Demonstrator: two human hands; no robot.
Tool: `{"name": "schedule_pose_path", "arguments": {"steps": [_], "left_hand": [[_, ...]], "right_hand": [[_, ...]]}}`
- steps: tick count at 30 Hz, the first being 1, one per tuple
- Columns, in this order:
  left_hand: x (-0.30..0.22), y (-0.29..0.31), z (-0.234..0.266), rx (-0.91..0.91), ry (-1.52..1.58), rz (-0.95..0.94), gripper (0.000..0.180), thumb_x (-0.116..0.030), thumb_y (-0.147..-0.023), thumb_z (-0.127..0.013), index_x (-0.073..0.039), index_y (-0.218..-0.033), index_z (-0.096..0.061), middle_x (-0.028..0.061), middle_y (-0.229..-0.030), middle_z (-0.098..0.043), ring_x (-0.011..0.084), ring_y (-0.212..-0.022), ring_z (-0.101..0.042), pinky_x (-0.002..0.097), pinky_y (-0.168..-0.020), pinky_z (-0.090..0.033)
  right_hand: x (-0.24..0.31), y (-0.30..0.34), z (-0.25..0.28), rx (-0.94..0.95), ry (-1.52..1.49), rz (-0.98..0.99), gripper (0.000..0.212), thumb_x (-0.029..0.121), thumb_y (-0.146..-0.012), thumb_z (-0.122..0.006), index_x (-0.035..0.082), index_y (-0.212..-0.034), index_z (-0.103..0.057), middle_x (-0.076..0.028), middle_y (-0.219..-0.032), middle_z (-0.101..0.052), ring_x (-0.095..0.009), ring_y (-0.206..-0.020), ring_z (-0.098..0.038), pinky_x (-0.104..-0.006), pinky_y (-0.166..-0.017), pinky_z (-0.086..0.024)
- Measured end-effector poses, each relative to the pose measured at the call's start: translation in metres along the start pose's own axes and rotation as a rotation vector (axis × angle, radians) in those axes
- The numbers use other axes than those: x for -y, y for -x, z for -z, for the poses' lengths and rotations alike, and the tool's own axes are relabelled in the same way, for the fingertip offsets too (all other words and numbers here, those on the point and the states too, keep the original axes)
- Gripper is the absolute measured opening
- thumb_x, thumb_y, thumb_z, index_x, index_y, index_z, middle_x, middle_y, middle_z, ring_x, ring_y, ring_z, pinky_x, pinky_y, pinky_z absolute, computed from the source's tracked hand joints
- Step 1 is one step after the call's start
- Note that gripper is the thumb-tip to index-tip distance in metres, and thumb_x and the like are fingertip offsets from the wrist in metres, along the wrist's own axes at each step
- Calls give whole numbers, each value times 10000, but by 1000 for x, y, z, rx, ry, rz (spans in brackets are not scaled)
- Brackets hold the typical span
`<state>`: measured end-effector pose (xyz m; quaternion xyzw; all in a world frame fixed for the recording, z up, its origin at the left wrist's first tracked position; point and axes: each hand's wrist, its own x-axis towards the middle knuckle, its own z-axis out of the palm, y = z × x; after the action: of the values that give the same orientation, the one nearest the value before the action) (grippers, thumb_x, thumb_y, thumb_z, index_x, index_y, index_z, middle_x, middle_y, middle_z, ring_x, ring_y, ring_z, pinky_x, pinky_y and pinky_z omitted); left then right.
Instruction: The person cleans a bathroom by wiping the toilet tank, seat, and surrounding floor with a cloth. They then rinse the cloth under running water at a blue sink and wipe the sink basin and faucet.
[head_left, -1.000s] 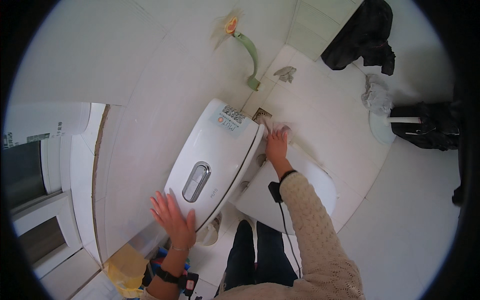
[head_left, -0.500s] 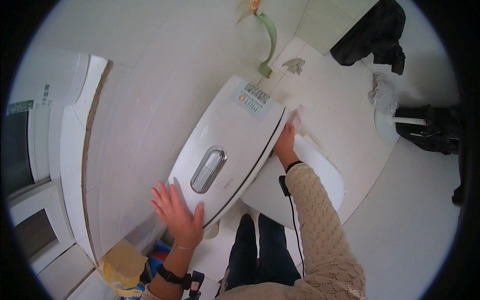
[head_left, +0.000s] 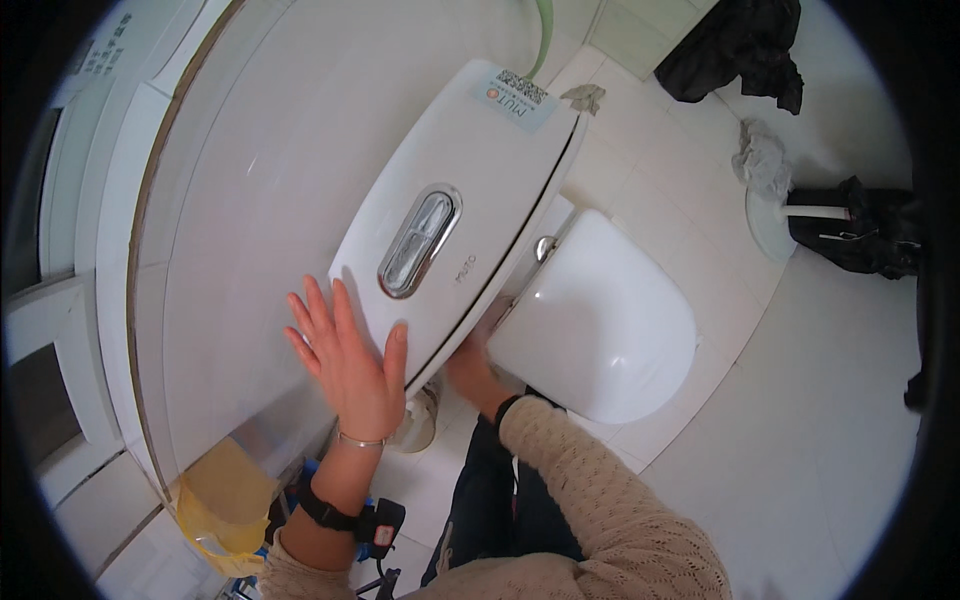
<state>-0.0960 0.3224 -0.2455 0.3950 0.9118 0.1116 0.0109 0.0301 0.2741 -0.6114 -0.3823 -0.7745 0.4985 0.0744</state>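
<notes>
A white toilet tank (head_left: 500, 165) stands slantwise in the middle, with an oval chrome-rimmed flush button (head_left: 420, 240) on its lid. My left hand (head_left: 352, 360) lies on the lid's near left end, fingers spread and holding nothing. Below the tank's front edge, my right hand (head_left: 474, 362) reaches in beside the seat hinges. The tank hides most of its fingers, and the hand is blurred, so I cannot make out what it holds. To its right is the white toilet seat cover (head_left: 610, 330), lowered, with a chrome hinge (head_left: 544, 249) at its back.
Behind the tank rises a green hose (head_left: 545, 38), near a crumpled greyish scrap (head_left: 584, 97). Black plastic (head_left: 735, 50) hangs at the far right, with a crumpled clear bag (head_left: 762, 155) and another black bag (head_left: 855, 238) nearer. A yellow bag (head_left: 225, 495) is at lower left.
My right hand has moved from the tank's far right end, where something pinkish showed at its fingers, back toward me along the front. My left hand still rests on the lid. The view has shifted.
</notes>
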Motion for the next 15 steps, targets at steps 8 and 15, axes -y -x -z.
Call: {"name": "schedule_pose_path", "arguments": {"steps": [8,15], "left_hand": [[8,5,-2,-52,31,0,700,-321,-901,-577,25,-1434,-281,229,-1538,-177,421,-1435,-77,549,-1131,13],[16,9,-2,-98,59,14,716,-383,-890,-594,11,-1426,-330,224,-1533,-190,441,-1427,-91,592,-1113,-32]], "right_hand": [[74,93,69,557,-29,-373,431,358,-868,-565,22,-1132,-616,-227,-976,-651,-386,-911,-623,-461,-811,-485],[65,-44,179,-136,577,361,302,92,-817,-543,54,-1100,-641,-130,-1200,-595,-291,-1249,-466,-426,-992,-395]]}}
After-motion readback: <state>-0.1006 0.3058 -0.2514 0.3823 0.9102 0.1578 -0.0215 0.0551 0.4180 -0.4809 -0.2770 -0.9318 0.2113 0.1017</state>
